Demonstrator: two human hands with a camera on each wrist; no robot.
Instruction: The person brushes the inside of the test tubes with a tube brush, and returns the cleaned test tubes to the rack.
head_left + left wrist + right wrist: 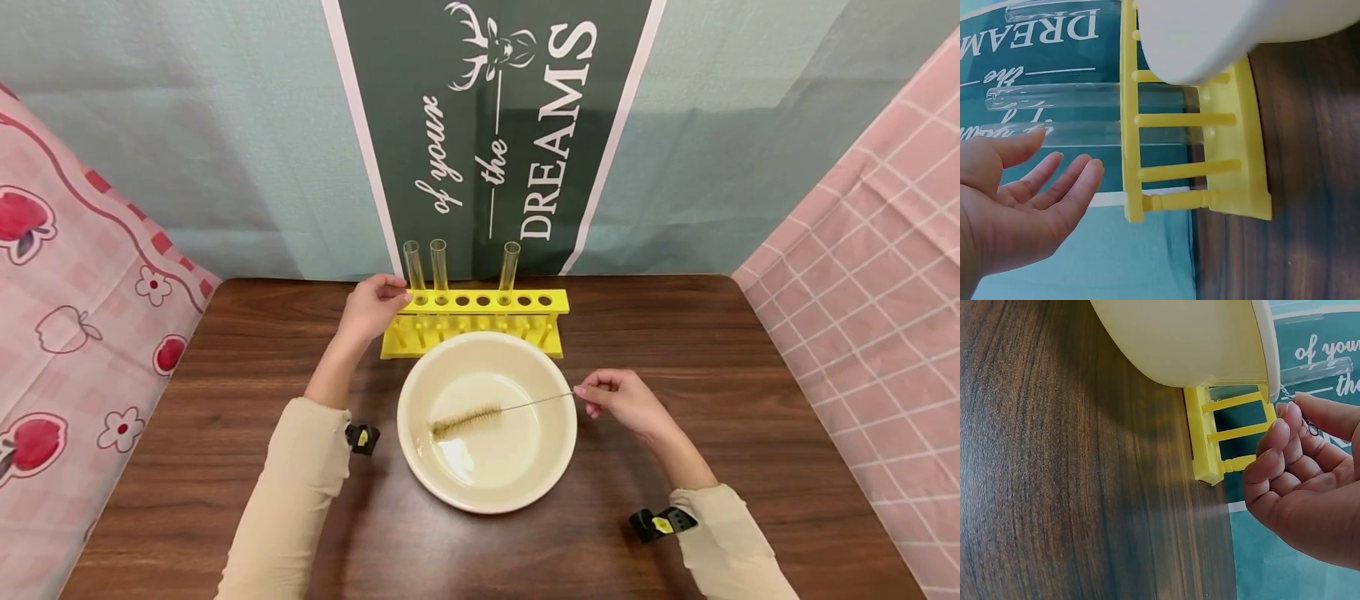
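Note:
My left hand is at the left end of the yellow test tube rack, fingertips close to the leftmost test tube. The left wrist view has this hand's thumb and fingers spread apart, with nothing between them. Two more clear test tubes stand upright in the rack, one next to the leftmost and one right of the middle. With thumb and fingertips, my right hand pinches the wire handle of a test tube brush. Its bristled end lies over the inside of a cream basin.
The basin stands directly in front of the rack on a dark wood table. Several rack holes hold no tube. A blue-green cloth with a printed dark panel hangs behind, and pink patterned cloths border both sides.

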